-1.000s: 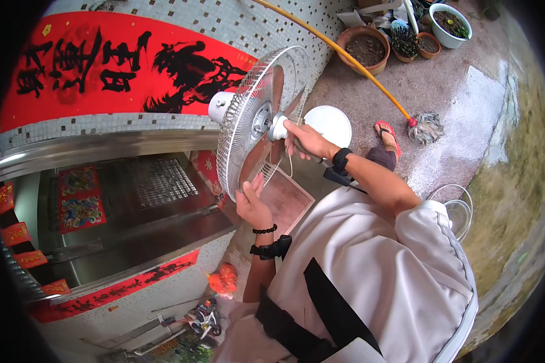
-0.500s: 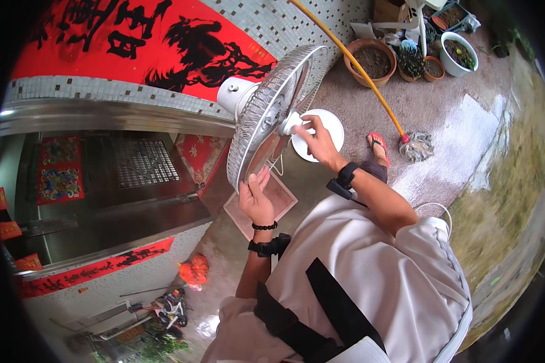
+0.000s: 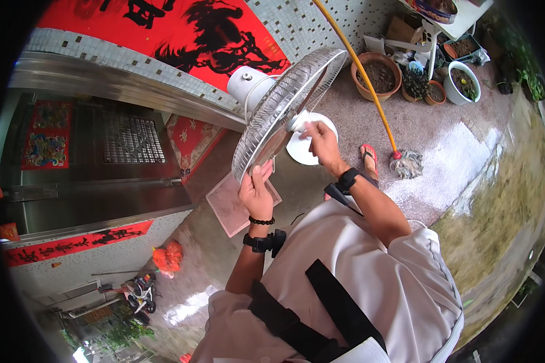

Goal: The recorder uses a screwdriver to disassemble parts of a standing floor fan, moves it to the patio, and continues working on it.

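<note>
An electric fan (image 3: 272,118) with a silver wire rear guard and brownish blades stands before me, its front uncovered. At the white knob (image 3: 298,121) on the hub, my right hand (image 3: 322,144) has its fingers bent, closed on the knob's side. My left hand (image 3: 257,195) is at the guard's lower rim, thumb and fingers on the fan's edge by a blade; the exact grip is partly hidden. Behind the guard sits the white motor housing (image 3: 248,85). The round white base (image 3: 306,151) shows on the floor below.
A mop with a yellow handle (image 3: 369,85) stands right of the fan. Flowerpots (image 3: 376,77) and a white tub (image 3: 463,83) are at the far right. A metal doorway (image 3: 72,199) lies left, with a pinkish floor tile (image 3: 236,209) and an orange bag (image 3: 168,257) nearby.
The view has shifted and tilted slightly. My right hand's fingers are more curled at the knob, and the fan head appears turned more edge-on. My left hand stays at the lower rim.
</note>
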The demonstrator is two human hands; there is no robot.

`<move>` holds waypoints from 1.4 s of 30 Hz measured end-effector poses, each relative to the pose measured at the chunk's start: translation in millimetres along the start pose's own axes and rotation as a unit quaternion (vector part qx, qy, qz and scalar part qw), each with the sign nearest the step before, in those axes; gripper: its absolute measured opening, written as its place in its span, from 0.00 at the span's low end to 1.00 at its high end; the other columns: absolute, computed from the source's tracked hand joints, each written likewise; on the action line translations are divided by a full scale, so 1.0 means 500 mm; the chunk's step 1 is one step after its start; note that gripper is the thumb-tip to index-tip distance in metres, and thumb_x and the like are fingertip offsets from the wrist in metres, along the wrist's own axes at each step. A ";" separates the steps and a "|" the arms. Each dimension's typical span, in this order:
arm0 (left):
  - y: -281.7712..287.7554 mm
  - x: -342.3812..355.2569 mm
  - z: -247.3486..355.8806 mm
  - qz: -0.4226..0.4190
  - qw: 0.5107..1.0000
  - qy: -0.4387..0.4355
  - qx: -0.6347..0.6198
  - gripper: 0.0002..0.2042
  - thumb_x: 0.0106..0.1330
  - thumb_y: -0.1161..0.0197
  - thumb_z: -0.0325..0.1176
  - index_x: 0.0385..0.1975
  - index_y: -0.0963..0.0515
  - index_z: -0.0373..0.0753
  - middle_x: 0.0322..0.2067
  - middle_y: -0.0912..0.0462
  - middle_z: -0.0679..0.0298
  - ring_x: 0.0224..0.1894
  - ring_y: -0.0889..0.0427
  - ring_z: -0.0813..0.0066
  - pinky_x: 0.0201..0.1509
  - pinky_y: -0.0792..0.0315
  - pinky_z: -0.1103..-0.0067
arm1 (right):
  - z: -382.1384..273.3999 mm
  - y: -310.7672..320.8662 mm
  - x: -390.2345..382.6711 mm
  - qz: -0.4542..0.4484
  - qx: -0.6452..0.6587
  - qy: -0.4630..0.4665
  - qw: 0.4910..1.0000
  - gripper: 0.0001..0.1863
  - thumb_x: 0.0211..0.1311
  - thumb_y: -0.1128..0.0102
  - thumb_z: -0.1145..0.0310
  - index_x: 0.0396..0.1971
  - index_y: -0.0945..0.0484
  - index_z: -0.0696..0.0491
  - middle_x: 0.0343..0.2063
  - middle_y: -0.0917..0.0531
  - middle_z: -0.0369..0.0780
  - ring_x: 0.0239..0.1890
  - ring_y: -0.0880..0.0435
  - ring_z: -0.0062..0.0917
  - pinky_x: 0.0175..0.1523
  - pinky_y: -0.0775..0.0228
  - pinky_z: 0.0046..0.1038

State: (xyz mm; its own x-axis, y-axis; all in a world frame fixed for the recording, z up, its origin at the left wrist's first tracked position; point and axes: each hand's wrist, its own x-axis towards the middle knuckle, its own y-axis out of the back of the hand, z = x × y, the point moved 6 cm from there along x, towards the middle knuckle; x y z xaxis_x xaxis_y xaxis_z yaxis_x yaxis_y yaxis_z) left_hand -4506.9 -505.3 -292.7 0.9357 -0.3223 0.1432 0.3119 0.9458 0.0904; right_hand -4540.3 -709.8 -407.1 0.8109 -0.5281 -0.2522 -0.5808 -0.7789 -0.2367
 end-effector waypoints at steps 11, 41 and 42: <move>-0.004 0.002 0.003 0.010 1.000 0.000 -0.016 0.11 0.73 0.53 0.27 0.42 0.29 0.22 0.40 0.20 0.46 0.45 0.17 0.59 0.52 0.21 0.67 | -0.014 0.022 -0.006 -0.028 0.070 -0.060 0.995 0.27 0.66 0.45 0.52 0.51 0.32 0.62 0.29 0.18 0.40 0.16 0.29 0.16 0.17 0.39 0.17; -0.003 0.006 0.000 0.012 1.000 -0.010 0.003 0.12 0.74 0.54 0.29 0.39 0.31 0.22 0.39 0.19 0.44 0.44 0.17 0.59 0.51 0.21 0.68 | 0.044 0.049 0.015 -0.042 0.076 -0.110 0.990 0.31 0.69 0.58 0.46 0.49 0.25 0.61 0.17 0.23 0.38 0.13 0.29 0.18 0.16 0.38 0.21; -0.003 0.008 0.001 0.005 1.000 -0.009 0.005 0.12 0.74 0.54 0.29 0.39 0.31 0.22 0.39 0.19 0.44 0.44 0.17 0.59 0.51 0.21 0.68 | 0.046 0.058 0.026 -0.037 0.081 -0.110 0.990 0.31 0.69 0.58 0.46 0.49 0.25 0.61 0.17 0.23 0.38 0.13 0.29 0.18 0.16 0.38 0.21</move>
State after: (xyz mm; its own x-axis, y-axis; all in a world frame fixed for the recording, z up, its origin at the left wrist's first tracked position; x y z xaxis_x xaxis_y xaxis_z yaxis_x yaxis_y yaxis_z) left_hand -4503.6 -507.9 -291.5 0.9357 -0.3130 0.1627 0.3003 0.9488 0.0984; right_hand -4548.0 -731.4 -438.6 0.8263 -0.3721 -0.4227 -0.5394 -0.7387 -0.4042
